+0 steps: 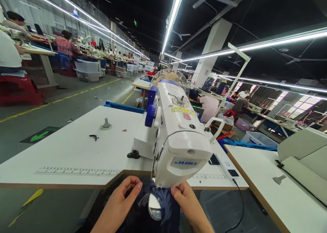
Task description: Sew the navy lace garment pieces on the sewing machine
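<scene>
Dark fabric (167, 205) lies bunched under the head of the sewing machine (178, 134) at the near edge of the counter (71, 151), the left hand (120, 202) keeping a pinched grip on it, the right hand (187, 202) pressed against it with its grip hidden, and I judge fingers this close to the needle end could be caught, or the bunched cloth could jam.
</scene>
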Demonstrator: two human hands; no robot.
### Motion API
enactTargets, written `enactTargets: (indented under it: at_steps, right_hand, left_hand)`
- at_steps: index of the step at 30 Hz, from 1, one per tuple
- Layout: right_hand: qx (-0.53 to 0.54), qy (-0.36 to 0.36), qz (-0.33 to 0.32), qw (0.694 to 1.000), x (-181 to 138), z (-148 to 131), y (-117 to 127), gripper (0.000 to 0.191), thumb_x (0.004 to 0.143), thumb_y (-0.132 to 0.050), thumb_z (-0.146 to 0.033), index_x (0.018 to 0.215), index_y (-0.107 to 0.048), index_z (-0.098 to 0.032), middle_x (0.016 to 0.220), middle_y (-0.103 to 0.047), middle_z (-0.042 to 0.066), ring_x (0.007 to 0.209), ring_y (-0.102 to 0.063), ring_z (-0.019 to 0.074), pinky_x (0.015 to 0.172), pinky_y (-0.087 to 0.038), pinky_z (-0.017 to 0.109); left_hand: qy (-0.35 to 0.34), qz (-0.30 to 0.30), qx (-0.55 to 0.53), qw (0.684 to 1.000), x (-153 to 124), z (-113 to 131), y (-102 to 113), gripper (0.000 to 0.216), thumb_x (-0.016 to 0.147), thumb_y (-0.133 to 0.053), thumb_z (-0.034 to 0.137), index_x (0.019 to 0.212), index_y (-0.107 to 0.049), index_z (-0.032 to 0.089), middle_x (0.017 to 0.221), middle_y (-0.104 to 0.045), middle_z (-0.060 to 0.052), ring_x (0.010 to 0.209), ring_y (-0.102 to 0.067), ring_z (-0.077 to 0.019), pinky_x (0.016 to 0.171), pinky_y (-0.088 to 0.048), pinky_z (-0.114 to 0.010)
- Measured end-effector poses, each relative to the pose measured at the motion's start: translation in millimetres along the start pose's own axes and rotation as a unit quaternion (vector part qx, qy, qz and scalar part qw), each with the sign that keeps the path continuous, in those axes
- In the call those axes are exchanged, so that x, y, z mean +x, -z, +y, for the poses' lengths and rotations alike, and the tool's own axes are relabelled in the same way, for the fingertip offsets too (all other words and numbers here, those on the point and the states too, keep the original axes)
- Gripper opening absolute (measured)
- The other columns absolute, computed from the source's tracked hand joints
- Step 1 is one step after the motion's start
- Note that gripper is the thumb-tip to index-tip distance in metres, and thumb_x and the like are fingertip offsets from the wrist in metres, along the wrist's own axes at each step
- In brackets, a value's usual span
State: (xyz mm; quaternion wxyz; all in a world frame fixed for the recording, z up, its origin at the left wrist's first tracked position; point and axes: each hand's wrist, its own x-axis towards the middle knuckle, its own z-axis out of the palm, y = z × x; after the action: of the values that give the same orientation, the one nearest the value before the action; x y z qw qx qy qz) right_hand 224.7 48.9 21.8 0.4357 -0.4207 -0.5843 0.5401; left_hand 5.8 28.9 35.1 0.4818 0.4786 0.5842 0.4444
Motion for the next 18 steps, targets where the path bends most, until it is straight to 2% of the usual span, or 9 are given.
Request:
enactTargets:
  at_steps: [4,9,11,14,16,18]
  right_hand:
    - [-0.011,-0.003,0.006,1.000,-2.0,-1.4,1.4,0.013,0.085,-0.057,-0.028,0.095,-0.056,-0.020,0.088,-0.055,0.002,0.085,-0.051,0.0163,0.091,-0.038,0.031]
    - [0.018,0.017,0.003,1.000,-3.7,-3.3,2.6,0.011,0.086,-0.058,-0.030,0.088,-0.051,-0.022,0.081,-0.050,-0.001,0.076,-0.048,0.0136,0.088,-0.038,0.029]
    - [0.034,0.028,-0.008,0.999,-3.5,-2.8,4.2,0.015,0.085,-0.060,-0.032,0.091,-0.051,-0.022,0.079,-0.048,-0.002,0.071,-0.046,0.0125,0.085,-0.039,0.029]
    - [0.037,0.026,-0.016,0.999,-6.0,-4.3,7.9,0.018,0.085,-0.061,-0.033,0.095,-0.053,-0.021,0.078,-0.048,-0.003,0.067,-0.043,0.0108,0.077,-0.039,0.025]
    - [0.036,0.019,-0.006,0.999,-11.9,-9.2,10.1,0.016,0.083,-0.062,-0.028,0.094,-0.054,-0.020,0.078,-0.048,-0.003,0.067,-0.042,0.0096,0.069,-0.037,0.022]
    - [0.032,0.016,-0.003,0.999,-22.1,-17.6,12.4,0.013,0.081,-0.061,-0.021,0.091,-0.054,-0.019,0.075,-0.048,-0.004,0.063,-0.041,0.0079,0.062,-0.034,0.019]
  left_hand:
    - [0.032,-0.030,0.007,0.999,0.2,-2.0,3.6,0.040,0.078,-0.049,0.064,0.086,-0.055,0.025,0.084,-0.059,0.000,0.091,-0.058,-0.0210,0.070,-0.044,-0.024]
    - [0.036,-0.042,0.063,0.996,3.6,-15.2,9.1,0.045,0.078,-0.048,0.067,0.094,-0.054,0.025,0.077,-0.056,0.002,0.073,-0.054,-0.0162,0.062,-0.043,-0.022]
    - [0.039,-0.055,0.073,0.995,9.2,-30.8,13.0,0.051,0.076,-0.049,0.069,0.101,-0.053,0.025,0.091,-0.063,-0.001,0.084,-0.059,-0.0190,0.068,-0.047,-0.023]
    - [0.057,-0.138,0.108,0.983,19.4,-61.3,21.1,0.072,0.064,-0.059,0.073,0.116,-0.050,0.025,0.115,-0.064,-0.005,0.104,-0.061,-0.0262,0.086,-0.049,-0.030]
    - [0.064,-0.168,0.158,0.971,23.9,-80.1,27.4,0.075,0.062,-0.065,0.069,0.121,-0.050,0.025,0.121,-0.065,-0.005,0.114,-0.057,-0.0283,0.095,-0.046,-0.033]
    - [0.063,-0.211,0.179,0.959,24.8,-94.9,32.9,0.068,0.066,-0.064,0.065,0.120,-0.054,0.024,0.121,-0.067,-0.003,0.115,-0.058,-0.0280,0.097,-0.047,-0.032]
